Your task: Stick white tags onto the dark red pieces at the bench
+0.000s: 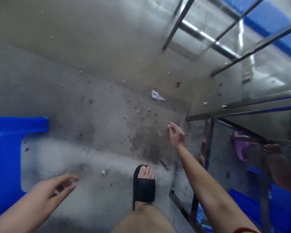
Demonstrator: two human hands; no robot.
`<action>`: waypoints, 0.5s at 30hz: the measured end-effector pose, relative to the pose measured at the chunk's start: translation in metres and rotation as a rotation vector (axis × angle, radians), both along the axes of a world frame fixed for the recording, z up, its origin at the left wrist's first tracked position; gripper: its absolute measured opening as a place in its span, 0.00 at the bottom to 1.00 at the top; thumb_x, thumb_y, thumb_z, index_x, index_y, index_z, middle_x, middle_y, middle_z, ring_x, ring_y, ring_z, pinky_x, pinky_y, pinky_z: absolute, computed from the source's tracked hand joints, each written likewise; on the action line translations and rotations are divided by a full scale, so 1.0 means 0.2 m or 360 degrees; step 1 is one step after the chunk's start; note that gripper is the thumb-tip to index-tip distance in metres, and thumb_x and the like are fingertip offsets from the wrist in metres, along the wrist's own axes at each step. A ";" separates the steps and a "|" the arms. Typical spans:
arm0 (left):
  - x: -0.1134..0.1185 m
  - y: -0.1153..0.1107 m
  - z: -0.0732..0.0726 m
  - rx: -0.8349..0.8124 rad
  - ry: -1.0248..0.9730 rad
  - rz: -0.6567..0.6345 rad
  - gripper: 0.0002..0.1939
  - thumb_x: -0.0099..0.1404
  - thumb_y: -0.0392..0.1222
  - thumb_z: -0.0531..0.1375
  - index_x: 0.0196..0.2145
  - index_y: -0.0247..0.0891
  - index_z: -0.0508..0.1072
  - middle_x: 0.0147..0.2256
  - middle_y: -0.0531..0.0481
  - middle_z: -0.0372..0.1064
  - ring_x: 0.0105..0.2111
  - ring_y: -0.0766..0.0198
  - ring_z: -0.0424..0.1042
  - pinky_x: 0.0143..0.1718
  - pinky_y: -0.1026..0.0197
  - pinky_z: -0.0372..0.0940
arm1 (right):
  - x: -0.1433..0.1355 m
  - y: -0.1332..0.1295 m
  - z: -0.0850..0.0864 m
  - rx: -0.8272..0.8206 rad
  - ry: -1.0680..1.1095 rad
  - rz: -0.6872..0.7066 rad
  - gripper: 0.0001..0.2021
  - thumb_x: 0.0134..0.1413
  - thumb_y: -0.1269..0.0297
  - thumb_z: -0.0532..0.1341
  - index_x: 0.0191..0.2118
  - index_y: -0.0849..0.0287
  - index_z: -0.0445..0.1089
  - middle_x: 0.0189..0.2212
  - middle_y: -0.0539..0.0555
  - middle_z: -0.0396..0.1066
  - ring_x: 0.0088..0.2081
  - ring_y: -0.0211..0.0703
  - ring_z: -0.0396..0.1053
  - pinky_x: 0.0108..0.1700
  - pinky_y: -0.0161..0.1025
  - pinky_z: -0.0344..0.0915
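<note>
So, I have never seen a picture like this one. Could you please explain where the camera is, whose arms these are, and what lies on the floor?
The camera sits on a person's head and looks down, so the arms are that person's own. The left hand is open and holds nothing; it is near a blue plastic crate. The right hand reaches forward, empty too, beside the edge of a metal table. Below, one foot in a black slipper stands on a dusty concrete floor. A crumpled scrap of white paper and small crumbs lie there. Under the table another person's foot shows, blurred.
</note>
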State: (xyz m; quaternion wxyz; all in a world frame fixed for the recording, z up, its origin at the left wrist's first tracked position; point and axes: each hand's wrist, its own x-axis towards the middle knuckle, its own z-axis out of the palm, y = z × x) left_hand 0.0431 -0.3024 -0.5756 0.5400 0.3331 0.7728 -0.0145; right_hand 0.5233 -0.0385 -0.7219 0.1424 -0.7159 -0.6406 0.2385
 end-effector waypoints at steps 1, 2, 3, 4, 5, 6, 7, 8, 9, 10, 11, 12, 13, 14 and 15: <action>-0.06 0.00 0.02 -0.0056 -0.0047 -0.0131 0.23 0.66 0.66 0.67 0.45 0.46 0.85 0.44 0.47 0.85 0.44 0.49 0.82 0.50 0.42 0.75 | 0.02 0.00 -0.03 0.0013 -0.0006 0.0016 0.17 0.73 0.56 0.67 0.60 0.59 0.73 0.58 0.60 0.75 0.55 0.54 0.76 0.57 0.57 0.77; -0.09 0.03 0.01 -0.0080 -0.0087 -0.0264 0.23 0.65 0.68 0.66 0.45 0.48 0.85 0.45 0.47 0.85 0.45 0.48 0.82 0.50 0.42 0.75 | 0.03 0.01 -0.05 0.0026 -0.0012 0.0037 0.17 0.73 0.56 0.67 0.60 0.59 0.73 0.58 0.60 0.75 0.55 0.54 0.76 0.58 0.57 0.77; -0.10 0.07 -0.03 -0.0072 -0.0110 -0.0386 0.23 0.67 0.67 0.65 0.46 0.48 0.85 0.47 0.46 0.84 0.46 0.48 0.81 0.51 0.42 0.74 | 0.04 0.02 -0.06 0.0037 -0.0021 0.0062 0.17 0.73 0.56 0.67 0.61 0.59 0.73 0.58 0.60 0.75 0.55 0.54 0.76 0.58 0.57 0.77; -0.10 0.12 -0.08 -0.0045 -0.0113 -0.0488 0.22 0.68 0.65 0.65 0.45 0.46 0.84 0.47 0.46 0.83 0.46 0.49 0.80 0.51 0.43 0.74 | 0.05 0.02 -0.07 0.0048 -0.0031 0.0086 0.17 0.73 0.56 0.67 0.60 0.58 0.73 0.58 0.60 0.75 0.55 0.54 0.76 0.58 0.57 0.77; -0.08 0.17 -0.15 -0.0013 -0.0099 -0.0568 0.19 0.70 0.61 0.67 0.43 0.43 0.83 0.45 0.46 0.82 0.44 0.51 0.80 0.51 0.44 0.73 | 0.05 0.03 -0.08 0.0057 -0.0042 0.0110 0.17 0.73 0.57 0.66 0.60 0.58 0.74 0.58 0.60 0.75 0.55 0.54 0.76 0.57 0.57 0.77; -0.06 0.23 -0.22 0.0027 -0.0078 -0.0618 0.16 0.71 0.57 0.68 0.42 0.41 0.81 0.43 0.46 0.81 0.43 0.53 0.79 0.50 0.45 0.73 | 0.04 0.04 -0.08 0.0065 -0.0053 0.0131 0.16 0.73 0.57 0.66 0.60 0.58 0.74 0.57 0.59 0.75 0.55 0.53 0.77 0.57 0.56 0.77; -0.02 0.29 -0.28 0.0071 -0.0060 -0.0635 0.14 0.71 0.53 0.68 0.41 0.40 0.80 0.42 0.47 0.79 0.42 0.55 0.78 0.50 0.46 0.73 | 0.04 0.04 -0.08 0.0068 -0.0062 0.0150 0.16 0.73 0.57 0.66 0.59 0.58 0.74 0.57 0.59 0.75 0.54 0.53 0.77 0.57 0.56 0.77; 0.02 0.34 -0.35 0.0117 -0.0052 -0.0621 0.12 0.72 0.51 0.68 0.41 0.39 0.79 0.41 0.48 0.79 0.42 0.56 0.78 0.50 0.46 0.74 | 0.03 0.05 -0.08 0.0067 -0.0067 0.0167 0.15 0.73 0.57 0.66 0.58 0.58 0.74 0.57 0.59 0.76 0.54 0.52 0.77 0.56 0.56 0.77; 0.06 0.38 -0.40 0.0168 -0.0058 -0.0578 0.12 0.73 0.50 0.68 0.42 0.38 0.79 0.41 0.49 0.78 0.42 0.56 0.78 0.50 0.47 0.74 | 0.02 0.06 -0.08 0.0060 -0.0066 0.0182 0.15 0.74 0.57 0.66 0.58 0.58 0.75 0.56 0.59 0.76 0.53 0.52 0.77 0.56 0.55 0.78; 0.11 0.42 -0.44 0.0223 -0.0070 -0.0510 0.11 0.74 0.49 0.67 0.44 0.38 0.79 0.42 0.49 0.79 0.43 0.56 0.78 0.50 0.46 0.75 | 0.01 0.08 -0.08 0.0047 -0.0058 0.0193 0.15 0.74 0.57 0.66 0.57 0.58 0.75 0.56 0.59 0.76 0.53 0.52 0.77 0.56 0.55 0.78; 0.17 0.44 -0.47 0.0276 -0.0091 -0.0425 0.12 0.75 0.50 0.66 0.46 0.38 0.79 0.43 0.48 0.79 0.44 0.55 0.79 0.51 0.46 0.75 | 0.01 0.09 -0.07 0.0030 -0.0047 0.0197 0.14 0.74 0.57 0.66 0.57 0.58 0.75 0.56 0.59 0.76 0.52 0.51 0.77 0.55 0.54 0.78; 0.22 0.46 -0.49 0.0322 -0.0118 -0.0329 0.12 0.76 0.50 0.66 0.46 0.38 0.79 0.44 0.48 0.79 0.45 0.55 0.79 0.52 0.46 0.75 | 0.00 0.10 -0.06 0.0009 -0.0033 0.0192 0.15 0.73 0.57 0.66 0.57 0.59 0.75 0.56 0.59 0.76 0.52 0.51 0.77 0.55 0.54 0.78; 0.27 0.47 -0.50 0.0355 -0.0152 -0.0225 0.12 0.76 0.50 0.65 0.46 0.38 0.79 0.44 0.48 0.79 0.45 0.55 0.79 0.52 0.46 0.75 | -0.01 0.12 -0.04 -0.0012 -0.0018 0.0178 0.15 0.73 0.57 0.66 0.58 0.59 0.75 0.56 0.59 0.76 0.52 0.51 0.77 0.55 0.54 0.78; 0.33 0.48 -0.51 0.0374 -0.0195 -0.0115 0.13 0.76 0.51 0.65 0.46 0.38 0.79 0.44 0.48 0.79 0.45 0.55 0.79 0.52 0.46 0.75 | -0.02 0.14 -0.02 -0.0033 -0.0003 0.0154 0.16 0.73 0.57 0.67 0.58 0.59 0.74 0.56 0.59 0.76 0.52 0.52 0.77 0.54 0.54 0.78; 0.39 0.49 -0.52 0.0383 -0.0241 0.0003 0.13 0.76 0.51 0.65 0.46 0.37 0.79 0.44 0.48 0.79 0.44 0.55 0.79 0.51 0.46 0.75 | -0.03 0.15 0.00 -0.0052 0.0011 0.0123 0.16 0.73 0.57 0.67 0.58 0.59 0.74 0.56 0.59 0.76 0.52 0.52 0.77 0.54 0.54 0.78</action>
